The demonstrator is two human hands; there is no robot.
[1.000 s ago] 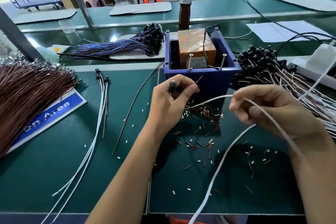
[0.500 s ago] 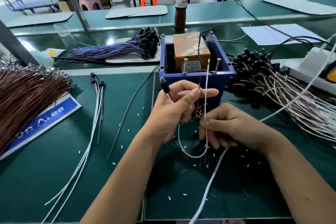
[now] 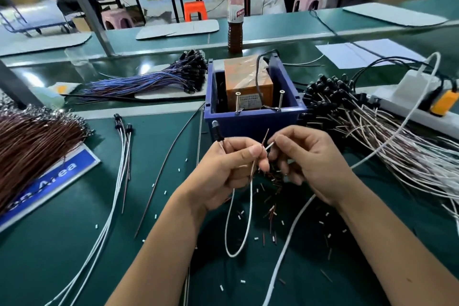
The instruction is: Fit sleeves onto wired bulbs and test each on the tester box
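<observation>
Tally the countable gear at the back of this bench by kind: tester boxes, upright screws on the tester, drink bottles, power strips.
Tester box: 1
Upright screws: 2
Drink bottle: 1
Power strip: 1
Total: 5

Bare green worktop [image 3: 74,251] lies open at the lower left of the frame, crossed only by a few white-wired bulbs [image 3: 116,181] and one loose brown wire [image 3: 164,176]. Just above centre the blue tester box [image 3: 253,117] blocks the way, hemmed by a black-capped bulb pile [image 3: 347,102] at right. A brown wire bundle [image 3: 32,146] fills the left edge, and scattered sleeve bits [image 3: 273,208] litter the centre.
</observation>
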